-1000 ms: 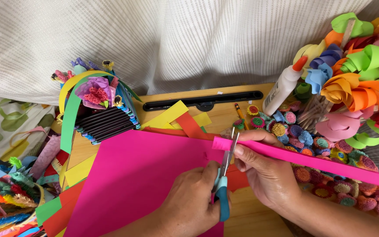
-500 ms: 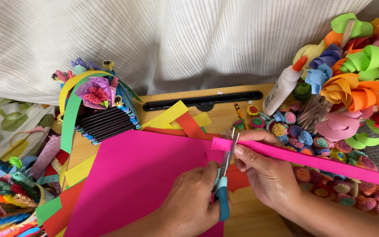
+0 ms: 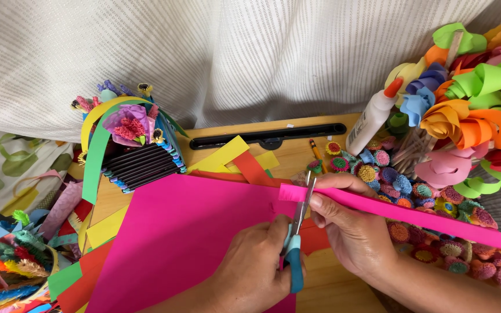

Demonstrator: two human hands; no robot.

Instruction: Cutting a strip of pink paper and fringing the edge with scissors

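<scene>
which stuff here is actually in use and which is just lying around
In use:
left hand working the scissors
right hand holding the pink strip
pink sheet

Lying about:
glue bottle
pencil
paper basket
yellow strips
paper flowers
quilled coils
</scene>
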